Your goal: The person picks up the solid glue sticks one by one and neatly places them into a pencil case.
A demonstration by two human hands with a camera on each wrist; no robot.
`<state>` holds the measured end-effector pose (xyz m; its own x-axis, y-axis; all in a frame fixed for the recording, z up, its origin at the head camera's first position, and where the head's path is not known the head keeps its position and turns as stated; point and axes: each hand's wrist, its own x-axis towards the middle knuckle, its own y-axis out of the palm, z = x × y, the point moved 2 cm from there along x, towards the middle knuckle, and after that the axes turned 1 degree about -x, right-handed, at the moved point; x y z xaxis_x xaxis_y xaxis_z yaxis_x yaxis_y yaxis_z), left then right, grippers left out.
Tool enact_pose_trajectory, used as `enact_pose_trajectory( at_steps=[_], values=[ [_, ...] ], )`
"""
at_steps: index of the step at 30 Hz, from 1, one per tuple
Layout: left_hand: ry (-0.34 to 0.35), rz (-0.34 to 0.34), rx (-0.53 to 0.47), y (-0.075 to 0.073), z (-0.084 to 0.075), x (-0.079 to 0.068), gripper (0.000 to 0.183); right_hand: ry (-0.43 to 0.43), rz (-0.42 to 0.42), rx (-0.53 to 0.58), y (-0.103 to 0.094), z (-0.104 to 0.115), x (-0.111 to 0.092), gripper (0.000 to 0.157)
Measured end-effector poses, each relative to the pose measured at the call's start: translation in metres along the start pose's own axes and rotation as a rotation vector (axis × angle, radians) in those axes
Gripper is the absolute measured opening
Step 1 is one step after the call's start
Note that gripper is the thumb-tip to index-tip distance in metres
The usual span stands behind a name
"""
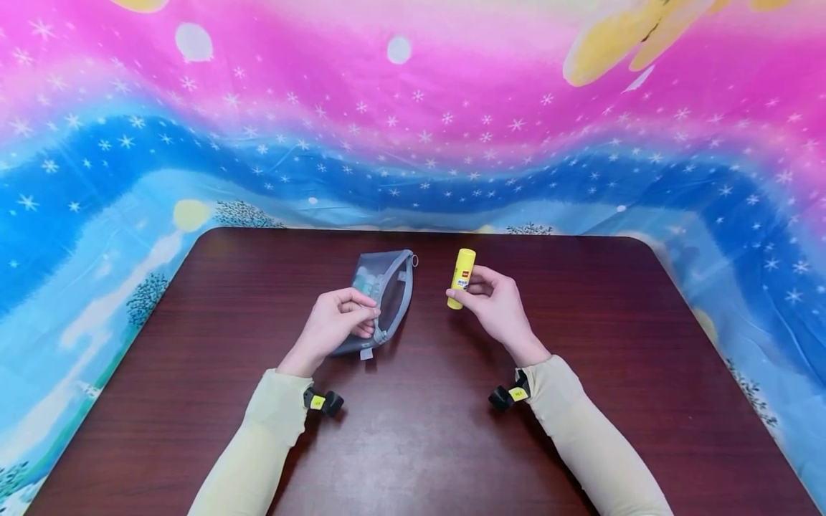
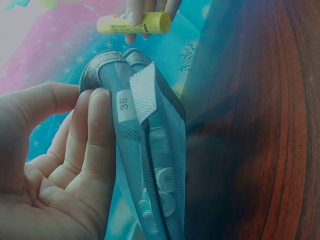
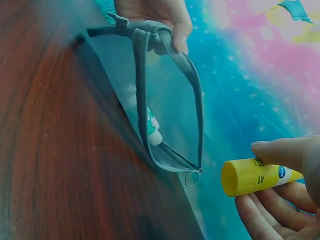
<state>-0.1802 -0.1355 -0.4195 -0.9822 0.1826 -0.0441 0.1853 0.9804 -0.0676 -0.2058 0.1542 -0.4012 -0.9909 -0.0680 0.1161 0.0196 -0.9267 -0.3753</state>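
Observation:
My left hand (image 1: 338, 319) pinches the rim of a grey mesh zipper pouch (image 1: 399, 304) between thumb and fingers. The pouch's mouth gapes toward the right, its zipper undone. Through the mesh a small white and green item (image 3: 154, 127) shows inside. My right hand (image 1: 497, 301) holds a yellow glue stick (image 1: 461, 278) between thumb and fingers, to the right of the pouch and apart from it. In the right wrist view the glue stick's end (image 3: 235, 178) points toward the pouch's ring pull (image 3: 193, 178).
Both hands work over a dark reddish-brown wooden table (image 1: 400, 444). Behind it hangs a pink and blue patterned cloth (image 1: 413, 129), which also runs along both sides. Black camera mounts (image 1: 325, 403) sit at the wrists, below light sleeves (image 1: 258, 444).

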Motion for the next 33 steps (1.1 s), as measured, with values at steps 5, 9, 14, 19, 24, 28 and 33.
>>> enact_pose_trajectory(
  at_steps=[5, 9, 14, 19, 24, 28, 33],
  values=[
    [0.000, 0.003, -0.010, 0.000, 0.001, 0.001, 0.021, 0.018, 0.011, 0.009, 0.005, -0.001, -0.001, 0.045],
    [-0.003, 0.002, -0.002, 0.000, 0.001, 0.000, 0.020, 0.021, 0.025, 0.024, 0.009, -0.001, 0.001, 0.045],
    [-0.003, 0.002, 0.003, 0.001, 0.001, -0.001, 0.019, 0.009, 0.031, 0.062, 0.014, 0.001, 0.004, 0.045],
    [-0.005, 0.005, 0.001, 0.001, -0.001, -0.001, 0.018, 0.002, 0.036, 0.097, 0.021, 0.004, 0.008, 0.047],
    [0.000, 0.006, 0.001, 0.001, 0.000, 0.000, 0.018, 0.007, 0.041, 0.122, 0.028, 0.006, 0.011, 0.050],
    [0.000, 0.006, 0.000, 0.001, 0.002, 0.001, 0.019, 0.024, 0.047, 0.153, 0.035, 0.007, 0.014, 0.051],
    [-0.010, 0.003, 0.001, 0.001, 0.005, 0.002, 0.020, 0.051, 0.055, 0.180, 0.042, 0.006, 0.017, 0.051]
  ],
)
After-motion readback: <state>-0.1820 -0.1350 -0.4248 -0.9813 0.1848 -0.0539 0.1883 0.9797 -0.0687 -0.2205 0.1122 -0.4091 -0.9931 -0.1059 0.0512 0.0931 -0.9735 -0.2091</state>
